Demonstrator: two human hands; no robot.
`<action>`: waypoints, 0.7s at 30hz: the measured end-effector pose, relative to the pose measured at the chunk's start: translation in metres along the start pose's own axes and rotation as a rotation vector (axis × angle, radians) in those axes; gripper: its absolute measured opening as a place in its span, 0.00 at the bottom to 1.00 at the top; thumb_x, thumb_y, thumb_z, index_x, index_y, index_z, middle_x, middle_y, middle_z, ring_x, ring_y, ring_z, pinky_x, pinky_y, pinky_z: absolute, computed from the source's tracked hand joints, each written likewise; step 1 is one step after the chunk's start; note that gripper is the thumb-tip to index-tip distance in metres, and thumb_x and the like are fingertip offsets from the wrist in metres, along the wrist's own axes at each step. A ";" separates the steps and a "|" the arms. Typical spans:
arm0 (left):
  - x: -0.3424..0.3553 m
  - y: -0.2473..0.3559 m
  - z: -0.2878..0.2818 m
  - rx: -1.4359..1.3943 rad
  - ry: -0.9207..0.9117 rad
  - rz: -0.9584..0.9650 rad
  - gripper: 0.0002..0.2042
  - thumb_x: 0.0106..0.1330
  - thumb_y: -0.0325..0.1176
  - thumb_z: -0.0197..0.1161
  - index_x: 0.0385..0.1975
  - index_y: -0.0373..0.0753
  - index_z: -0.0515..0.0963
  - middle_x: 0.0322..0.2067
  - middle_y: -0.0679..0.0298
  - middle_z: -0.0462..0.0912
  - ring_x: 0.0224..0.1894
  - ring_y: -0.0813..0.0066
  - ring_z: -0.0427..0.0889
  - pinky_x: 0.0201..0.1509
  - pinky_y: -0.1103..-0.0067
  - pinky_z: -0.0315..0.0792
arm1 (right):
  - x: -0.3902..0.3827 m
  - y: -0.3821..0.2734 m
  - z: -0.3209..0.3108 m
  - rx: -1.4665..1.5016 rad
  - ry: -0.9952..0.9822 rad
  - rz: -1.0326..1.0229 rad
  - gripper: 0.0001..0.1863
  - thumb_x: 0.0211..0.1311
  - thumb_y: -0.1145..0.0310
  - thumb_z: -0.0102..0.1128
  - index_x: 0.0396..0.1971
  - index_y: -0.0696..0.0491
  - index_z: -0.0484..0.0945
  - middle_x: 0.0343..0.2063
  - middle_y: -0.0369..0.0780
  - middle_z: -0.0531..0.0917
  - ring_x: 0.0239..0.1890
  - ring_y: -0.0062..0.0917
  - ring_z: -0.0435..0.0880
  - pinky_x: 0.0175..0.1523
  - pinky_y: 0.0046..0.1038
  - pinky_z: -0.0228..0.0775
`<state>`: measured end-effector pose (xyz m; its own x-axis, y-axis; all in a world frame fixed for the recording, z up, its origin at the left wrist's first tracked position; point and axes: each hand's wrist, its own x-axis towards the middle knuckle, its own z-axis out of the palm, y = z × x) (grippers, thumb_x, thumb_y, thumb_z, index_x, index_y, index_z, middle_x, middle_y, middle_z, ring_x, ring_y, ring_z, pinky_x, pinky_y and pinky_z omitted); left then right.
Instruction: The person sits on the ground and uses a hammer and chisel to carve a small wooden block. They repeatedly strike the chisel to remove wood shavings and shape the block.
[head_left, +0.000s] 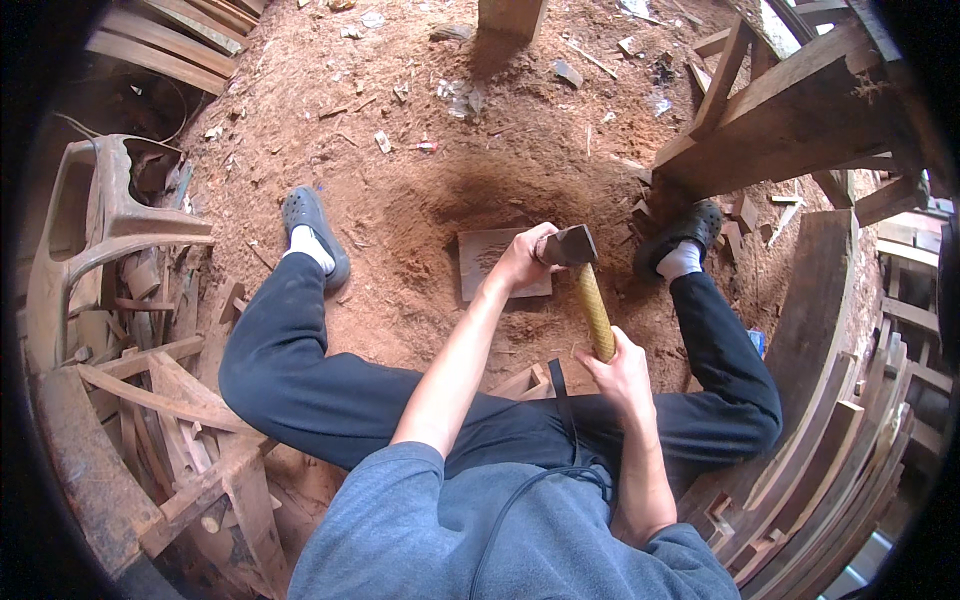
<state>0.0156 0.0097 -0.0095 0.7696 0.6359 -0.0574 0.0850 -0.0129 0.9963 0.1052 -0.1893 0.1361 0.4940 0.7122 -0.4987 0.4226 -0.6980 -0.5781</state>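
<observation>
A hammer with a dark, blocky metal head and a yellow handle [593, 310] is held out in front of me between both hands. My left hand [522, 262] is closed round the near-left end of its head. Lower down, my right hand [622, 372] has its fingers wrapped round the bottom of the handle. Beneath my left hand, a flat squarish board [477, 275] lies in the sawdust between my feet, partly hidden by the hand and forearm.
Sawdust and scraps cover the ground [390, 230]. A worn plastic chair [70, 250] and a wooden frame [200, 490] stand at left. Stacked planks [815, 290] lie at right, below a thick timber beam [780, 120]. A wooden post [510, 15] stands ahead.
</observation>
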 end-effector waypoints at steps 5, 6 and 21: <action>0.002 -0.009 0.003 -0.006 0.028 0.066 0.20 0.46 0.25 0.76 0.37 0.39 0.73 0.28 0.64 0.80 0.33 0.83 0.76 0.40 0.79 0.73 | 0.003 0.007 -0.005 0.485 -0.225 0.154 0.20 0.56 0.63 0.68 0.44 0.56 0.73 0.23 0.38 0.82 0.24 0.16 0.79 0.27 0.24 0.70; 0.002 -0.010 0.003 -0.004 0.020 0.053 0.20 0.46 0.26 0.76 0.37 0.39 0.73 0.28 0.64 0.80 0.33 0.83 0.76 0.40 0.79 0.73 | 0.003 0.007 -0.005 0.470 -0.253 0.178 0.20 0.57 0.64 0.67 0.44 0.56 0.72 0.23 0.36 0.81 0.24 0.13 0.77 0.26 0.22 0.69; 0.000 0.002 -0.017 -0.218 -0.172 -0.133 0.32 0.43 0.31 0.79 0.51 0.40 0.72 0.41 0.69 0.80 0.43 0.79 0.77 0.52 0.79 0.71 | 0.008 0.010 0.000 0.330 -0.233 0.167 0.20 0.55 0.65 0.67 0.45 0.55 0.71 0.21 0.39 0.82 0.23 0.21 0.80 0.30 0.27 0.70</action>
<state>0.0050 0.0228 -0.0064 0.8581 0.4811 -0.1793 0.0682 0.2392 0.9686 0.1132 -0.1907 0.1265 0.3339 0.6159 -0.7135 0.0671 -0.7706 -0.6338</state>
